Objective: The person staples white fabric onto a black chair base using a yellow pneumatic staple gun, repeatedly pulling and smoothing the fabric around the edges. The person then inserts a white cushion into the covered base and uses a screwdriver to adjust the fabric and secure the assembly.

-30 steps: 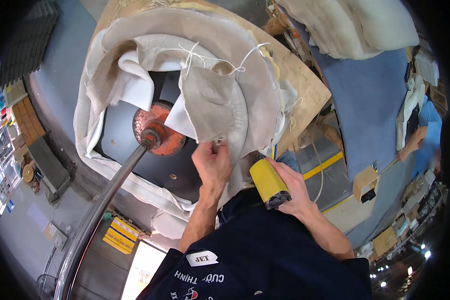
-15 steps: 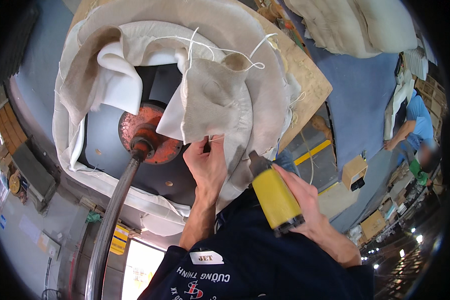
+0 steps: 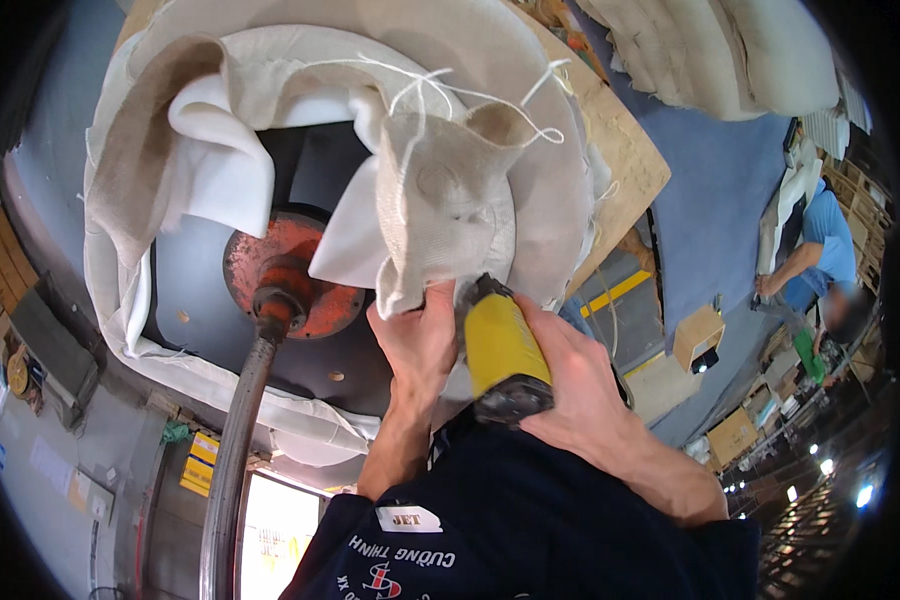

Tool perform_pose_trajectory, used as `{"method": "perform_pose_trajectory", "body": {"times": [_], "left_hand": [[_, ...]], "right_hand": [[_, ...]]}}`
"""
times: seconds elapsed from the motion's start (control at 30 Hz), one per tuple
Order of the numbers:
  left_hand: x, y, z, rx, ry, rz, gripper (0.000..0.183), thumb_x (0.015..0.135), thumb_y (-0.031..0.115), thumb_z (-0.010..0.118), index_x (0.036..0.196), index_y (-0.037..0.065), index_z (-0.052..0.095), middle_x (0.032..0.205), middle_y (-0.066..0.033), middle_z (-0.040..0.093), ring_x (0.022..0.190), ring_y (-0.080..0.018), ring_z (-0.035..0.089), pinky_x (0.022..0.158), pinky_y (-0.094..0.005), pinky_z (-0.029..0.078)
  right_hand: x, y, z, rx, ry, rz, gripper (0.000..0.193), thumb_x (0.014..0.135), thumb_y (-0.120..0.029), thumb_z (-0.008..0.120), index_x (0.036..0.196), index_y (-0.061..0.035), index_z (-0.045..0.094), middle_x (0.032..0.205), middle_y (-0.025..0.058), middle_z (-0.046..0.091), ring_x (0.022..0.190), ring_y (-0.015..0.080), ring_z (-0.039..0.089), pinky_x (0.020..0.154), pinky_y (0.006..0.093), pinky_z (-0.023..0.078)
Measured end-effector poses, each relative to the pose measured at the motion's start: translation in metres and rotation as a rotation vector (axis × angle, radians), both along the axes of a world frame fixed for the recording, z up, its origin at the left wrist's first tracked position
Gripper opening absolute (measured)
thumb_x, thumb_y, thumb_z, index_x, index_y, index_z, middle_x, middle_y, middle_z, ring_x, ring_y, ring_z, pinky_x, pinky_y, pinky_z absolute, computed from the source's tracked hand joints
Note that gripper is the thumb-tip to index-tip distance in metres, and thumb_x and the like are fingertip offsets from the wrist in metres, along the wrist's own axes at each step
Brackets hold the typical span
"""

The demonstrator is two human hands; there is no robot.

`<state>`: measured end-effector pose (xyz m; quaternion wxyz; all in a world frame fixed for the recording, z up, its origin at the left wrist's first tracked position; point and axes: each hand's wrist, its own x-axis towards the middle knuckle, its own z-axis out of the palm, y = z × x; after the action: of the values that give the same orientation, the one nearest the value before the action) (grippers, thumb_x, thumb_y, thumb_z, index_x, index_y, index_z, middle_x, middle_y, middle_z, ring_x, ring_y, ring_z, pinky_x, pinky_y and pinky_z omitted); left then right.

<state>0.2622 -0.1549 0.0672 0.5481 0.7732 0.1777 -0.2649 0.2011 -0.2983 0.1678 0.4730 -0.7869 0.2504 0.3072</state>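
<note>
Beige fabric flap [image 3: 442, 205], left hand [image 3: 417, 345] pinching its edge, right hand [image 3: 572, 380] gripping one yellow tool [image 3: 503, 345], one red hub [image 3: 288, 270] nearby

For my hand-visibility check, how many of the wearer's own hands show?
2: left hand at the lower edge of the beige fabric, right hand around the yellow tool.
</note>
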Motion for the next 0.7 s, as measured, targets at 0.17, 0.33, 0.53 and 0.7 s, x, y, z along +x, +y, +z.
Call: {"method": "perform_pose_trajectory", "body": {"times": [0.17, 0.33, 0.53, 0.7], "left_hand": [[0.010, 0.000, -0.006, -0.094, -0.110, -0.064, 0.017, 0.095, 0.010, 0.073, 0.095, -0.006, 0.071, 0.082, 0.0013, 0.068, 0.072, -0.0038, 0.053, 0.064, -0.0205, 0.042], [0.023, 0.004, -0.002, 0.032, -0.273, -0.284, 0.016, 0.095, 0.008, 0.072, 0.094, -0.007, 0.070, 0.067, -0.0059, 0.060, 0.063, -0.0082, 0.047, 0.058, -0.0269, 0.041], [0.031, 0.006, -0.010, -0.009, -0.293, -0.360, 0.017, 0.093, 0.007, 0.072, 0.085, -0.006, 0.065, 0.061, -0.0025, 0.051, 0.060, -0.0071, 0.041, 0.053, -0.0275, 0.038], [0.037, 0.007, -0.023, -0.062, -0.247, -0.301, 0.017, 0.094, 0.007, 0.071, 0.087, -0.007, 0.066, 0.062, -0.0026, 0.052, 0.063, -0.0064, 0.041, 0.055, -0.0268, 0.039]], "right_hand": [[0.005, -0.002, -0.003, -0.001, 0.046, -0.004, 0.086, 0.068, -0.017, 0.084, 0.143, 0.0071, 0.048, 0.123, 0.0300, 0.065, 0.114, 0.0471, 0.064, 0.097, 0.0461, 0.053], [-0.019, -0.003, -0.003, 0.052, -0.087, -0.046, 0.086, 0.071, -0.022, 0.085, 0.144, 0.0057, 0.048, 0.123, 0.0281, 0.066, 0.115, 0.0437, 0.065, 0.097, 0.0439, 0.053], [0.000, 0.011, -0.006, 0.003, 0.005, 0.007, 0.094, 0.065, -0.013, 0.084, 0.146, 0.0077, 0.042, 0.116, 0.0280, 0.065, 0.102, 0.0469, 0.067, 0.087, 0.0491, 0.057], [-0.003, 0.006, 0.000, -0.023, -0.031, 0.006, 0.091, 0.067, -0.014, 0.083, 0.146, 0.0076, 0.043, 0.123, 0.0304, 0.064, 0.111, 0.0462, 0.065, 0.095, 0.0470, 0.054]]}}
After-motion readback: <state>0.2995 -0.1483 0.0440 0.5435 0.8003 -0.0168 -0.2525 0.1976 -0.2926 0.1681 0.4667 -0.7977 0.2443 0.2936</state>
